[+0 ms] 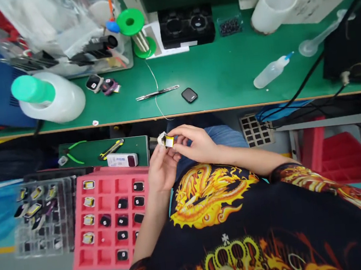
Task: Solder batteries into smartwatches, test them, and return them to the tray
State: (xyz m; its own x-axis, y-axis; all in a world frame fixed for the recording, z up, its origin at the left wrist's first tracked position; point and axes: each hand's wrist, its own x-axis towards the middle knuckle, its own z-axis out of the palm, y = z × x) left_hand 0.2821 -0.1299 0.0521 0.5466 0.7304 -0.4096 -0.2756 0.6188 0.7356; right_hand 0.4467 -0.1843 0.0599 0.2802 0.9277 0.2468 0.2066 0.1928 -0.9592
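Note:
In front of my lap, my left hand (pixel 162 169) pinches a small white watch case (pixel 160 138) between thumb and fingers. My right hand (pixel 197 144) grips a flat battery (pixel 169 141), silver-white with yellow edges, right at the case's open side. Whether the battery is joined to the case I cannot tell. On the green bench beyond lie metal tweezers (pixel 157 93) and a dark square watch screen (pixel 189 95). A strand of solder wire (pixel 154 75) runs from a green-ended spool (pixel 131 22) under the tweezers to the bench edge.
Left of me, a pink compartment tray (pixel 110 249) holds several watch parts, beside a clear tray (pixel 20 237). A small green board (pixel 141 145) carries a yellow cutter (pixel 111 149) and green-handled pliers (pixel 74 152). A white bottle (pixel 64 102) and a dropper bottle (pixel 270 73) stand or lie on the bench.

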